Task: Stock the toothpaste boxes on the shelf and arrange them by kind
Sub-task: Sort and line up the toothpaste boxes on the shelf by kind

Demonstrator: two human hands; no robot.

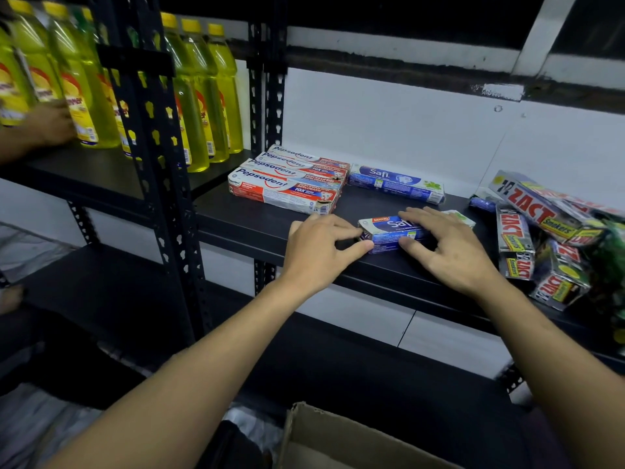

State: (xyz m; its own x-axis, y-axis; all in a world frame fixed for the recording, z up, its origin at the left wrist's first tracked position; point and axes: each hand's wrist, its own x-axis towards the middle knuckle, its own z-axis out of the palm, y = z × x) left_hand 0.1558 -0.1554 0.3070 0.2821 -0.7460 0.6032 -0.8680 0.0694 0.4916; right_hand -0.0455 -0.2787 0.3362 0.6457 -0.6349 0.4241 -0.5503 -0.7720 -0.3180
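The front Safi box (385, 233) is partly covered by the fingers (422, 220) of the right hand (453, 255), so its name is cut short. The cardboard box (338, 441) is cut off by the bottom edge. The green pack (608, 265) beside the Zact boxes (541, 214) is blurred and cut off at the right.

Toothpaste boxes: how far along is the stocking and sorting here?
Done: three Pepsodent boxes lie side by side at the left of the shelf, a rear Safi box beside them. In hand: left hand and right hand grip the front Safi box near its edge. Left: the Zact boxes sit in a jumbled heap at right; the carton below hides its contents.
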